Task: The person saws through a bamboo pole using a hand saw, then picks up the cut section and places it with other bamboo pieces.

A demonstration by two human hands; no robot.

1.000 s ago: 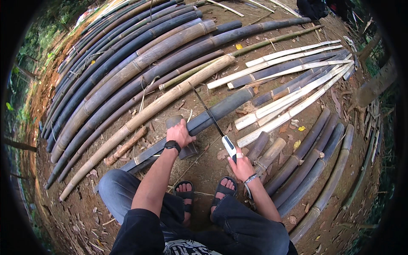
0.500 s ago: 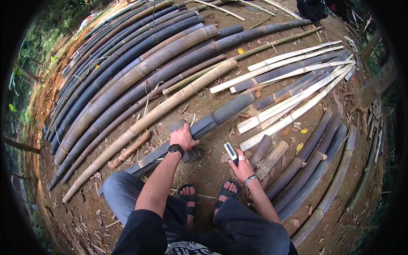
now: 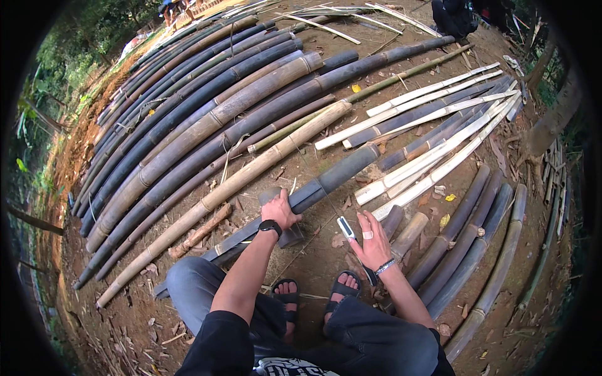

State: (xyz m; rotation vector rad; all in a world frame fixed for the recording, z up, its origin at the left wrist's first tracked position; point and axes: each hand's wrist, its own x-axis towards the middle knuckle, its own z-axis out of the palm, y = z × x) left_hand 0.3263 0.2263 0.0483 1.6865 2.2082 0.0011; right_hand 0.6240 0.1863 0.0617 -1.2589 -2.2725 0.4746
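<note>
My left hand [image 3: 279, 212], with a dark watch on its wrist, is closed over a dark bamboo pole [image 3: 338, 173] that slants across in front of my knees. A lengthwise split runs along the pole near my fingers. Under it, a short dark block [image 3: 290, 235] sticks out on both sides of my hand. My right hand [image 3: 374, 244], a bandage on one finger, has its fingers stretched out. A slim hand tool [image 3: 345, 227] with a whitish upper end and a dark lower end lies tilted between its thumb and palm. The tool's middle is hidden, so its kind cannot be told.
Long bamboo poles [image 3: 207, 119] lie in rows at the left and far side. Pale split strips [image 3: 433, 150] fan out at the right, with shorter dark bamboo lengths [image 3: 454, 241] nearer. A tree trunk [image 3: 552, 128] stands far right. A person in dark clothes [image 3: 453, 19] is at the back.
My right hand has loosened from a wrapped grip to stretched fingers, and the tool has tilted, its dark end now showing below the wrist. My left hand stays on the pole; the view has shifted slightly.
</note>
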